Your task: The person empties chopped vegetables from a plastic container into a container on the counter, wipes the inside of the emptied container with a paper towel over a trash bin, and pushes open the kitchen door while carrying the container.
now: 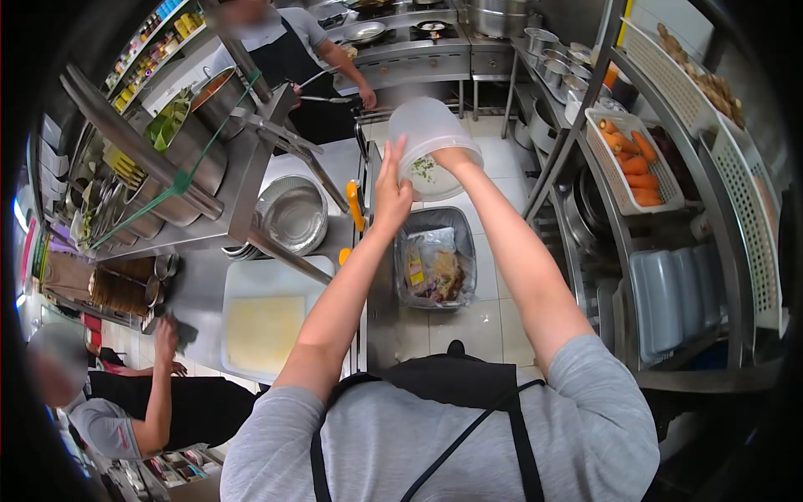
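A translucent white plastic tub is held tilted in the air, its mouth turned toward me and down. Chopped green bits cling to its inner wall. Long fingers of my left hand press along the tub's left side, with the thumb by the rim. My right hand reaches inside the mouth; its fingers are hidden by the tub. Below stands a lined waste bin holding plastic wrapping and food scraps.
To the left, a steel counter bears a cutting board and metal bowls. Orange-handled tools hang at its edge. Racks on the right hold a basket of carrots. One co-worker stands ahead, another at left.
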